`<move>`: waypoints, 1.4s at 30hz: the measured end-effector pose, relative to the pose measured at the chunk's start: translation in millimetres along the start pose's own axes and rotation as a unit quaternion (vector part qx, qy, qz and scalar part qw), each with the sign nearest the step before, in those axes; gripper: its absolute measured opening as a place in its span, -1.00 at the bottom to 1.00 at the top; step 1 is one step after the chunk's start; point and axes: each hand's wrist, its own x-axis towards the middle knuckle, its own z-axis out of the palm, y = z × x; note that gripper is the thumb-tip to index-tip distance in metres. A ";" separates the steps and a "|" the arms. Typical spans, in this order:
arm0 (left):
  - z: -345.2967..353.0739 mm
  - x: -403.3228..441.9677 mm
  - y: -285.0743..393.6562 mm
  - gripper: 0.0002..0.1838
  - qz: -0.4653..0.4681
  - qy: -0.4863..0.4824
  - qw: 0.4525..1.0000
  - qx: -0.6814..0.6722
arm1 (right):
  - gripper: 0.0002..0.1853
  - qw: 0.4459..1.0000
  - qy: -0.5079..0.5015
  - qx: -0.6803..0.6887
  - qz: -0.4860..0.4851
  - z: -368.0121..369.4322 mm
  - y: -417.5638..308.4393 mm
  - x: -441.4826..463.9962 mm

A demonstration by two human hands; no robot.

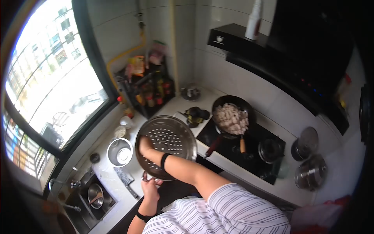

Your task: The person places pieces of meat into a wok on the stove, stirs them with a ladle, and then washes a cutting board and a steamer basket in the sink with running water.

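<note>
A large round metal steamer tray (pixel 183 136) with a perforated base is tilted toward me above the counter corner. My left hand (pixel 151 186) grips the handle at its near edge. Reaching across, my right hand (pixel 145 145) is inside the tray against its left inner side; its fingers are blurred and hidden, so what they hold, if anything, does not show. Left of the tray stands a metal pot (pixel 120 153). A cleaver (pixel 125 178) lies on the counter just below that pot.
A wok (pixel 249 107) of pale chopped meat (pixel 230 118) sits on the black stove (pixel 249 150). The sink (pixel 78 201) holds a metal bowl (pixel 96 195). A seasoning rack (pixel 152 91) fills the corner. The range hood (pixel 280 84) overhangs the stove.
</note>
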 end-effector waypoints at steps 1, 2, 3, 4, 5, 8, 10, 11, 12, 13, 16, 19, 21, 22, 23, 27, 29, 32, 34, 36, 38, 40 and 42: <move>6.2 0.8 0.5 -0.23 -0.004 0.011 1.000 -0.008 | -0.72 0.996 0.000 -0.072 -0.043 -1.3 7.9 4.9; 11.5 -1.0 7.2 -0.22 -0.024 0.028 0.999 0.010 | -0.77 0.986 -0.008 -0.143 -0.086 -2.1 15.7 8.2; 12.6 1.2 10.0 -0.21 -0.029 0.021 0.999 0.009 | -0.83 0.988 -0.044 -0.099 -0.107 -31.6 4.0 2.1; 11.2 3.3 12.3 -0.21 -0.029 0.019 0.999 0.004 | -0.87 0.986 -0.085 -0.054 -0.132 -68.8 -10.8 -4.1; 9.2 4.4 14.9 -0.24 -0.028 0.008 1.000 -0.007 | -0.91 0.979 -0.062 0.069 -0.182 -85.7 1.0 5.4; -4.5 2.4 25.0 -0.30 -0.031 -0.004 0.998 -0.062 | -0.89 0.944 0.060 0.135 -0.297 -198.3 -0.5 20.3; -21.1 2.7 26.4 -0.41 -0.059 0.070 0.995 -0.047 | -0.94 0.926 0.231 0.035 -0.297 -270.4 17.3 44.9; -33.4 3.4 23.2 -0.41 -0.046 0.089 0.994 -0.054 | -0.93 0.928 0.245 -0.039 -0.278 -296.4 35.9 61.1; -42.7 -4.0 33.6 -0.39 -0.082 0.101 0.991 0.006 | -0.90 0.924 0.257 -0.115 -0.258 -323.7 55.1 76.2; -58.4 -2.6 23.0 -0.34 -0.061 0.121 0.989 -0.066 | -0.87 0.914 0.268 -0.189 -0.239 -352.4 74.6 91.1; -98.2 -34.4 30.0 -0.32 -0.020 0.201 0.971 -0.129 | -0.74 0.836 0.184 -0.380 -0.350 -397.1 225.2 165.2; -134.9 -91.0 34.7 -0.35 -0.002 0.245 0.953 -0.177 | -0.62 0.834 0.096 -0.486 -0.244 -364.9 156.0 101.6; -172.0 -129.8 22.9 -0.35 0.032 0.286 0.934 -0.210 | -0.68 0.872 0.089 -0.403 -0.264 -295.5 80.1 37.5; -190.0 -150.2 18.9 -0.35 0.055 0.304 0.924 -0.225 | -0.59 0.889 0.055 -0.352 -0.287 -261.8 66.2 25.8; -200.6 -176.2 26.2 -0.35 0.051 0.345 0.907 -0.237 | -0.59 0.915 0.003 -0.220 -0.337 -220.8 58.9 14.1; -298.9 -254.9 -4.7 -0.35 0.117 0.382 0.865 -0.304 | -0.55 0.883 -0.179 -0.160 -0.403 -52.1 -46.5 -144.9; -351.4 -293.1 -10.3 -0.44 0.165 0.400 0.840 -0.328 | -0.56 0.866 -0.260 -0.122 -0.408 25.4 -71.0 -209.7; -419.2 -350.2 -3.1 -0.44 0.196 0.451 0.803 -0.339 | -0.57 0.799 -0.368 -0.111 -0.463 132.3 -83.5 -287.5; -456.3 -379.7 6.4 -0.43 0.257 0.482 0.762 -0.347 | -0.56 0.791 -0.456 -0.054 -0.404 198.3 -93.6 -337.5; -499.4 -405.6 14.1 -0.36 0.252 0.499 0.764 -0.321 | -0.51 0.759 -0.461 -0.047 -0.457 277.6 -82.7 -351.2; -530.3 -419.9 28.6 -0.32 0.271 0.527 0.746 -0.304 | -0.43 0.762 -0.456 -0.033 -0.458 345.6 -76.5 -357.5; -568.6 -423.7 34.7 -0.27 0.284 0.539 0.733 -0.302 | -0.30 0.783 -0.427 -0.070 -0.447 404.2 -78.2 -357.6; -590.5 -418.0 54.8 -0.25 0.277 0.548 0.725 -0.313 | -0.23 0.807 -0.410 -0.099 -0.414 445.3 -93.7 -362.7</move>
